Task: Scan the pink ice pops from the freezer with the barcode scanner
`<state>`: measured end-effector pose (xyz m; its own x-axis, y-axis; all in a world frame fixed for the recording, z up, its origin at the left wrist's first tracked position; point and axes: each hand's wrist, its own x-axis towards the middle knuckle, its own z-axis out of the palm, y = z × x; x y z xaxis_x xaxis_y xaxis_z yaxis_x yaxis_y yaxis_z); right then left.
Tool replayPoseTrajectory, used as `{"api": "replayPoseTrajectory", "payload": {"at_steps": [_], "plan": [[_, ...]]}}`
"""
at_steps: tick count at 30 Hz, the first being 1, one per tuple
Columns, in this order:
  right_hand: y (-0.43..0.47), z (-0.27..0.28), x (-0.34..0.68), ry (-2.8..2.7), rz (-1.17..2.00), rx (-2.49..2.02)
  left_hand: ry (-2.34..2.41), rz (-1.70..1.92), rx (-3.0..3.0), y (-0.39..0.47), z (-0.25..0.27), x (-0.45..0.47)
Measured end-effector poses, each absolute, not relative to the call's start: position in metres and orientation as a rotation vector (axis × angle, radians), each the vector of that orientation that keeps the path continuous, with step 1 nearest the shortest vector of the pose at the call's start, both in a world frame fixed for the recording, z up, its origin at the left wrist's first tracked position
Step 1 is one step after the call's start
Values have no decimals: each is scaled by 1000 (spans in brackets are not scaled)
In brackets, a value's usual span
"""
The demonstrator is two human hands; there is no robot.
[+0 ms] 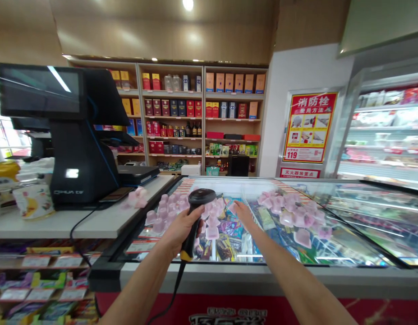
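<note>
Nearest the camera, 2 bare forearms enter from the bottom edge, both cut off below the elbow. The left hand [180,230] is wrapped tight around the grip of a black barcode scanner [198,212]; its fingers hide most of the handle, and only the yellow base and the rounded head show. The scanner's cable [173,289] drops down past the near edge of the freezer lid [330,253] and runs out of the frame at the bottom.

Just beyond, the right hand [243,211] reaches over the glass with its fingers closed on a small pink cup [231,207], of which only a corner shows past the fingertips. The scanner head points toward that cup, close beside it, but whether they touch cannot be told.

More pink cups lie on the lid in 2 loose groups: a left cluster [168,210] behind the scanner and a right cluster [290,214] toward the lid's middle. Glare on the glass blurs the packets underneath.

To the left, the bench [103,221] carries a black till terminal [70,135] seen from behind, so its main screen is hidden. A few pink cups [136,198] rest at the bench's right edge, smeared by motion.

Farthest back, wall shelves [202,117] hold boxes and bottles whose labels are too small to read.
</note>
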<state>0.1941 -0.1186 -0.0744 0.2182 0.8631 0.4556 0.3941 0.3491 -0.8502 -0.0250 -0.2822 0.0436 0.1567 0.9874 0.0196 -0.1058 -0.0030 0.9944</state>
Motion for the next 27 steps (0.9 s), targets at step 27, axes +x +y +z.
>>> {"api": "replayPoseTrajectory", "payload": {"at_steps": [27], "plan": [[-101, -70, 309, -1137, 109, -1271, 1086, 1108, 1115, -267, 25, -29]]}}
